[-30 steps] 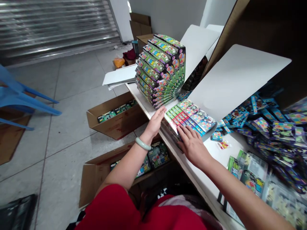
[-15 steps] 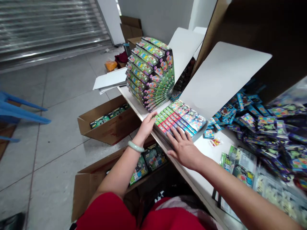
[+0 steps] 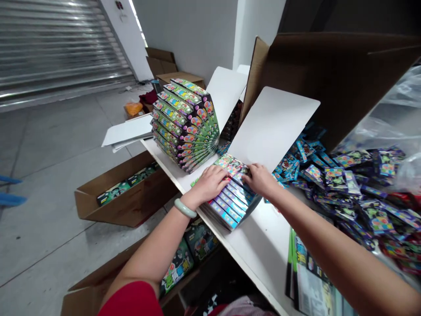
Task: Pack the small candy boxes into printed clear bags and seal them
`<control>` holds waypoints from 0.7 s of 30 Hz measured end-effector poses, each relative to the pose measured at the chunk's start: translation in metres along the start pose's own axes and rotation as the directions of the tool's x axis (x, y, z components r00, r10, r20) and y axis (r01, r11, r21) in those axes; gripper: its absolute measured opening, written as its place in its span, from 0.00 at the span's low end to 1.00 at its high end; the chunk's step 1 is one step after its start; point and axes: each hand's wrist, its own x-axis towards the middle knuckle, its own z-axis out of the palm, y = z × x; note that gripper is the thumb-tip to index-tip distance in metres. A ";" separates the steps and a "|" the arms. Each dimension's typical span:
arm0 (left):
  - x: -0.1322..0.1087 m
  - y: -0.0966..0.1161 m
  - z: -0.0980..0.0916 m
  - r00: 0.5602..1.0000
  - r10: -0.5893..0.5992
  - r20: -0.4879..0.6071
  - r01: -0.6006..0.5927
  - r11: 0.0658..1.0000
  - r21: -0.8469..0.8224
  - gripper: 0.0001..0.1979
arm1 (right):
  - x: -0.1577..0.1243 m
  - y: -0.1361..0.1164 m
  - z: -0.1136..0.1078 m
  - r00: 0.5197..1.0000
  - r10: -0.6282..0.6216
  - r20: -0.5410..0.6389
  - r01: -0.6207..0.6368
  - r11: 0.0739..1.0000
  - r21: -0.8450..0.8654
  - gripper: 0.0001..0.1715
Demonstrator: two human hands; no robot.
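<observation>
My left hand (image 3: 210, 184) lies palm down on a low display box (image 3: 232, 204) packed with rows of small colourful packets at the front edge of the white table (image 3: 259, 245). A pale green bangle sits on that wrist. My right hand (image 3: 261, 177) rests on the far right part of the same rows, its fingers curled over the packets. The box's white lid flap (image 3: 272, 123) stands up behind both hands. Just left of it, a tall fanned stack of filled boxes (image 3: 184, 123) stands on the table.
A heap of loose blue and green packets (image 3: 348, 184) spills from a big brown carton (image 3: 329, 74) at the right. Flat printed cards (image 3: 305, 276) lie near the front. Open cartons holding boxes (image 3: 121, 193) sit on the floor, with white sheets (image 3: 126, 131) beyond.
Both hands have slid from the box's front edge up onto the rows of packets. The view has swung right and lower, so the blue chairs have nearly left the picture.
</observation>
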 end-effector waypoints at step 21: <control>-0.007 0.002 -0.002 0.999 0.013 -0.037 -0.009 0.996 0.093 0.08 | 0.026 -0.024 -0.023 0.956 0.098 0.275 -0.087 0.995 -0.050 0.33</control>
